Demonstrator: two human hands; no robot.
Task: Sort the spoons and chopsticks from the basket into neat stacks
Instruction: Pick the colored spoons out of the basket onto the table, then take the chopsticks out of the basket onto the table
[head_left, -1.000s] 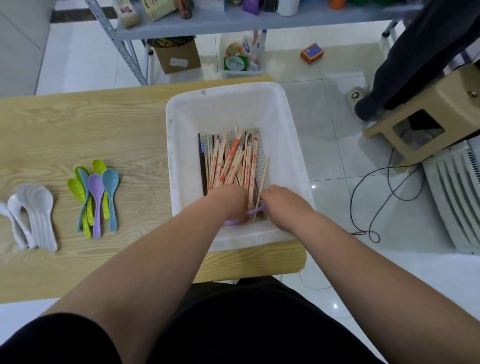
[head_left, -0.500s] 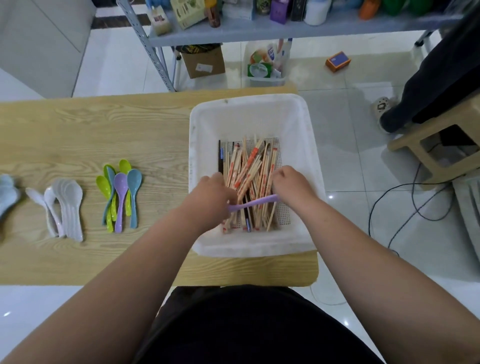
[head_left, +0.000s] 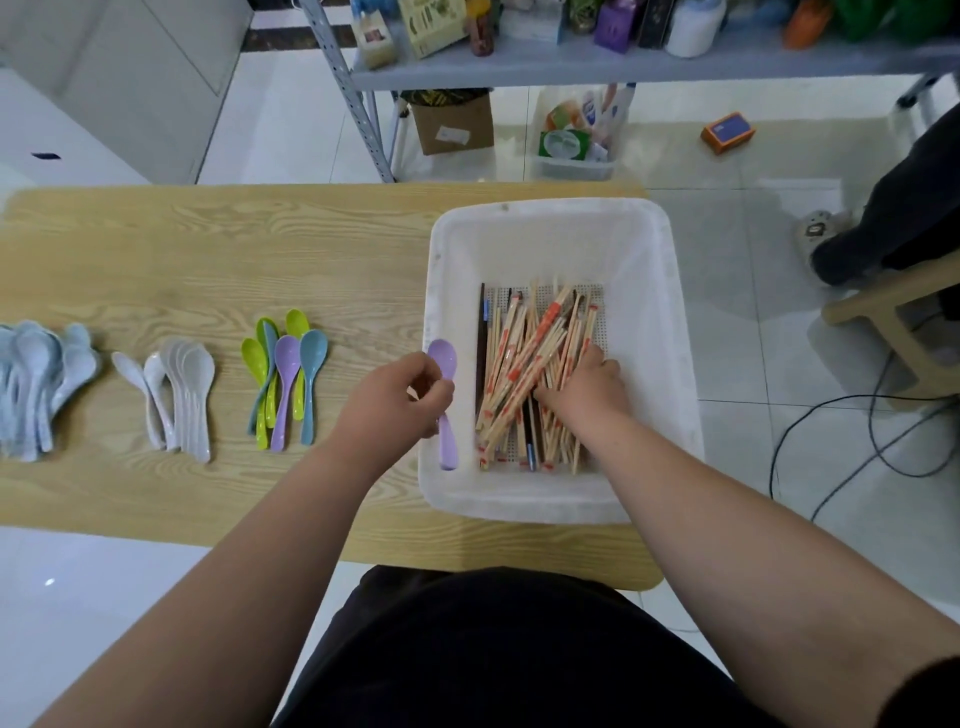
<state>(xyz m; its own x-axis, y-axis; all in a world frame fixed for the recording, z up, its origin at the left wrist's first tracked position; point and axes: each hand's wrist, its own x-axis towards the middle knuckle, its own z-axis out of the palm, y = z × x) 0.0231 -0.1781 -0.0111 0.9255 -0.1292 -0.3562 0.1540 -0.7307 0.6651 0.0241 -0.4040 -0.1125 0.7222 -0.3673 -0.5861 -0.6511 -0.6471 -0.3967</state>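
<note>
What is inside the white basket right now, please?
A loose pile of chopsticks, mostly pale wood with red marks, a few dark, lies in the white basket. The right hand rests on them, hiding whatever is beneath it.

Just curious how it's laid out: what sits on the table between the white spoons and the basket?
The coloured spoons, in the head view; nearer the basket, the left hand holds a purple spoon.
</note>
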